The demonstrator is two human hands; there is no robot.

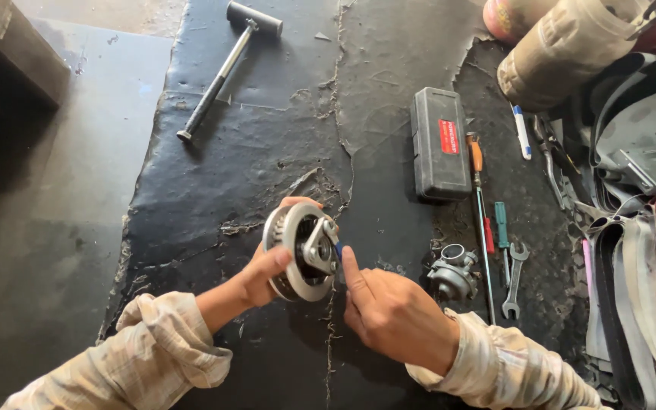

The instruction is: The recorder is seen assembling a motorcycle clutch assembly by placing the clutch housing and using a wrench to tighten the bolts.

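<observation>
A round silver metal clutch-like disc with a toothed rim (pixel 300 250) is in the lower middle of the frame, held upright on its edge just above the worn black rubber mat (pixel 267 152). The left hand (pixel 256 275) holds this disc from the left side: the thumb lies on its front face and the fingers go around behind the rim, so the grip is closed on the disc. The right hand (pixel 392 313) is just to the right of the disc. Its index finger is stretched out and points up to the metal centre piece, and a small blue part shows at the fingertip; I cannot tell if this hand pinches something. Both forearms come from the bottom edge, in light checked sleeves.

To the right of the hands, one small grey metal carburettor-like part (pixel 453 272) lies on the mat. Beside it are one long screwdriver with an orange handle (pixel 480 220), one short screwdriver with a green handle (pixel 502 228) and one silver open-end spanner (pixel 513 279).

Higher, in the upper middle right, one dark grey rectangular plastic tool case (pixel 439 143) lies flat, and it has a small red rectangular label on its lid. One white pen with a blue cap (pixel 521 130) is to the right of it. In the upper left, one black hammer with a metal handle (pixel 225 64) lies diagonally.
</observation>
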